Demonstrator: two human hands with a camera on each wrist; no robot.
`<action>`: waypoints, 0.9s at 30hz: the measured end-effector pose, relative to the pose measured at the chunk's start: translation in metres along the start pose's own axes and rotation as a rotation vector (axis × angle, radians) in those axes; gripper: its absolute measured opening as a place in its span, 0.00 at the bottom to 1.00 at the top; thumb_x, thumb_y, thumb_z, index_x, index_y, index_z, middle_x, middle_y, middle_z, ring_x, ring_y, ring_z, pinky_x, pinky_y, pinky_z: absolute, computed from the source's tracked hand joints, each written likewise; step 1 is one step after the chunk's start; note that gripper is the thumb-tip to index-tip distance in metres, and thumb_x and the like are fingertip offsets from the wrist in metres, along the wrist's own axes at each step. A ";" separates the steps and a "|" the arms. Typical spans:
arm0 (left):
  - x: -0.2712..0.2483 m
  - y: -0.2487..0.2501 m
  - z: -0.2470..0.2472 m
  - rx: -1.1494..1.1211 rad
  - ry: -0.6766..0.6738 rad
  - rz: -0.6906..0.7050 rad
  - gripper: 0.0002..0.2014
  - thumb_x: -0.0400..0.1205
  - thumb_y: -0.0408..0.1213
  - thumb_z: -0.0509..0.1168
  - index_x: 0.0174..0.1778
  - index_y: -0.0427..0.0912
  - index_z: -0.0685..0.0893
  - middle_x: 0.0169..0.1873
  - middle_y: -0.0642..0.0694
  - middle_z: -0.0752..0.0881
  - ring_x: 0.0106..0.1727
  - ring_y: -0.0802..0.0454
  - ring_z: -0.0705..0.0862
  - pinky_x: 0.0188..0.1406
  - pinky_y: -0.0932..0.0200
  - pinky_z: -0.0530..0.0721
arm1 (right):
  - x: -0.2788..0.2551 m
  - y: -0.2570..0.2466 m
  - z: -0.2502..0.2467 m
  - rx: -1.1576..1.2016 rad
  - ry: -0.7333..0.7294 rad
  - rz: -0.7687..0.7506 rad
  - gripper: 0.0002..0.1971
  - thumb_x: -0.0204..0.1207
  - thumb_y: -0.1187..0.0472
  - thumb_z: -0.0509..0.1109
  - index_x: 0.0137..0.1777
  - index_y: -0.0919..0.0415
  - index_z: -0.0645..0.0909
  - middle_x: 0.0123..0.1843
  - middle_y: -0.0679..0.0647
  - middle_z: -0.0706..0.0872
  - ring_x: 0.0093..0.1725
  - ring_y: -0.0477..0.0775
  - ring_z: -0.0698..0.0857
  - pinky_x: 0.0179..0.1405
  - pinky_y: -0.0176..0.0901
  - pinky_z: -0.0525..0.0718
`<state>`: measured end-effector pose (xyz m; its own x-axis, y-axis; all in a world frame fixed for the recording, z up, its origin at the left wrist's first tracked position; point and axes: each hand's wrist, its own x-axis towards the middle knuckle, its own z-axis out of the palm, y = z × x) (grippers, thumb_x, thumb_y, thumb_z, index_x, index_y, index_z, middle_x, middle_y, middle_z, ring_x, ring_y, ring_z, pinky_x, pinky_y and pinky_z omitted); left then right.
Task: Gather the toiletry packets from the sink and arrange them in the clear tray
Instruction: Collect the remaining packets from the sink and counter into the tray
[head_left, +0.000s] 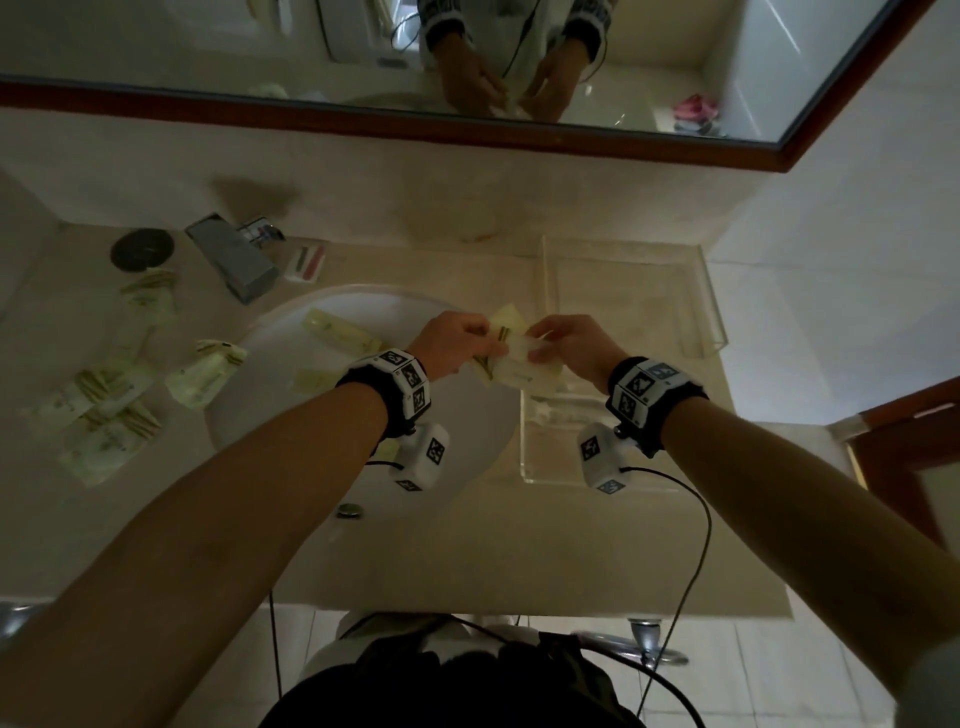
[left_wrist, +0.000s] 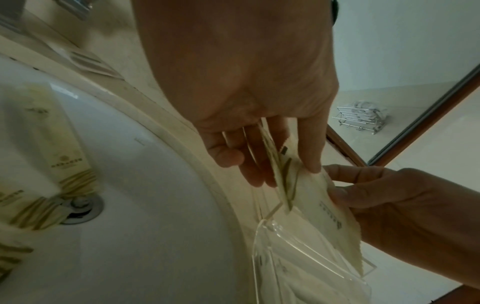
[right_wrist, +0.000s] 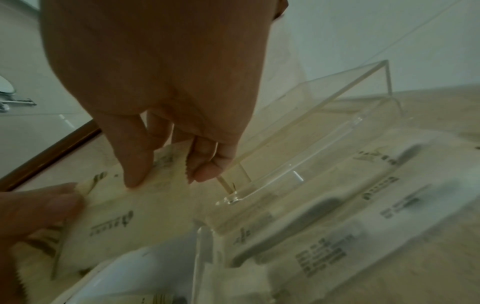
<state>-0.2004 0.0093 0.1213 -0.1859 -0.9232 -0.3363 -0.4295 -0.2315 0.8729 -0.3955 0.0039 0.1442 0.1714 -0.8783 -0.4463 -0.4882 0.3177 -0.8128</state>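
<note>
Cream-coloured paper sachets (head_left: 511, 358), printed with green stripes at one end, are pinched between both hands above the gap between the white sink (head_left: 270, 343) and the clear tray (head_left: 709, 312). The left hand (head_left: 452, 345) grips a small fan of them at the striped end, thumb on one side and fingers on the other, as the left wrist view shows. The right hand (head_left: 569, 345) pinches the opposite edge of the outermost sachet with thumb and curled fingers, so this looks like a hand-over or a peeling-off of one packet from the bunch.

These packets should weigh almost nothing and flex easily; the serrated edges and thin flat bodies mean they will slide over one another and slip out of a loose pinch. Holding them near a sealed end, flat between thumb and forefinger, seems safest, and squeezing the middle may crush whatever is inside.

More remains to be done. At least two packets lie in the basin, one long sachet (head_left: 340, 332) near the far rim and others over the drain (left_wrist: 80, 207) in the left wrist view. A scatter of similar packets (head_left: 111, 410) sits on the counter left of the sink, beside the chrome faucet (head_left: 234, 260). The near part of the tray already holds wrapped items (right_wrist: 345, 226), seen blurred in the right wrist view.
</note>
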 end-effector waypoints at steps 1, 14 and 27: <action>0.000 0.002 0.004 0.024 -0.021 -0.006 0.11 0.72 0.42 0.76 0.36 0.42 0.81 0.30 0.46 0.75 0.29 0.52 0.72 0.24 0.62 0.71 | -0.002 0.003 -0.004 0.003 0.008 -0.008 0.09 0.71 0.73 0.73 0.47 0.61 0.84 0.41 0.56 0.84 0.45 0.55 0.82 0.47 0.43 0.82; -0.007 0.022 0.047 0.162 0.019 0.065 0.06 0.76 0.36 0.73 0.46 0.39 0.89 0.32 0.49 0.86 0.27 0.63 0.79 0.21 0.79 0.72 | -0.028 0.043 -0.055 -0.054 0.041 0.020 0.12 0.71 0.72 0.74 0.53 0.63 0.86 0.37 0.54 0.84 0.36 0.48 0.81 0.39 0.37 0.80; -0.016 0.021 0.060 0.141 0.160 0.102 0.14 0.73 0.26 0.71 0.52 0.45 0.87 0.45 0.46 0.83 0.35 0.60 0.80 0.27 0.78 0.78 | -0.038 0.095 -0.030 -0.433 -0.086 0.089 0.16 0.70 0.62 0.77 0.59 0.57 0.87 0.55 0.54 0.84 0.58 0.54 0.80 0.62 0.45 0.78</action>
<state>-0.2595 0.0375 0.1240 -0.0971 -0.9790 -0.1790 -0.5370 -0.0999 0.8376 -0.4742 0.0568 0.0950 0.1744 -0.8155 -0.5518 -0.8145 0.1955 -0.5463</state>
